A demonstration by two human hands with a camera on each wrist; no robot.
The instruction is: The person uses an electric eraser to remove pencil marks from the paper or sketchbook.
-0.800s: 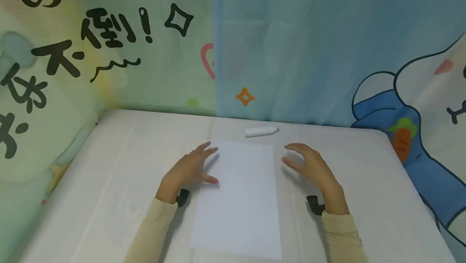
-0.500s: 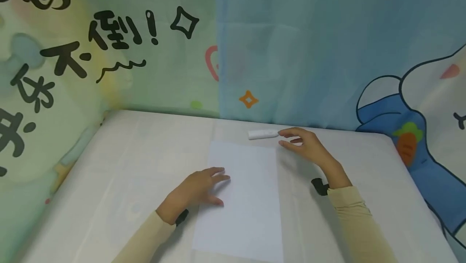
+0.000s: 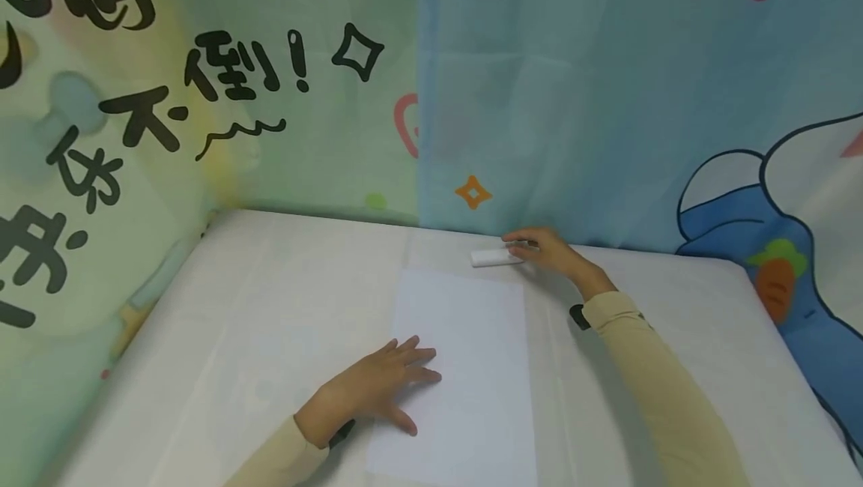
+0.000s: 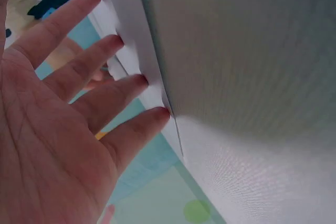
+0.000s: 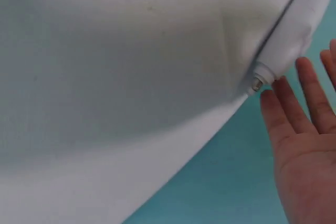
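A white sheet of paper (image 3: 472, 382) lies on the white table. My left hand (image 3: 377, 382) is spread over its left side, fingers apart; in the left wrist view the fingertips (image 4: 157, 115) come down at the paper's edge. Beyond the far edge of the sheet lies a white tube (image 3: 488, 258) with a tapered end and a small metal tip. My right hand (image 3: 549, 251) reaches over the tube's right end, which it partly hides. The right wrist view has the extended fingers (image 5: 312, 90) right beside the tube's narrow end (image 5: 268, 72).
The white tabletop (image 3: 283, 300) ends at the back against a blue and green printed curtain (image 3: 573, 97). At the right the curtain carries a rabbit and carrot print (image 3: 778, 288). Dark wrist mounts show below both hands, such as the right one (image 3: 578, 316).
My right hand has moved forward and left to the tube. The left hand has come back toward me and spread onto the paper. The head view has shifted slightly.
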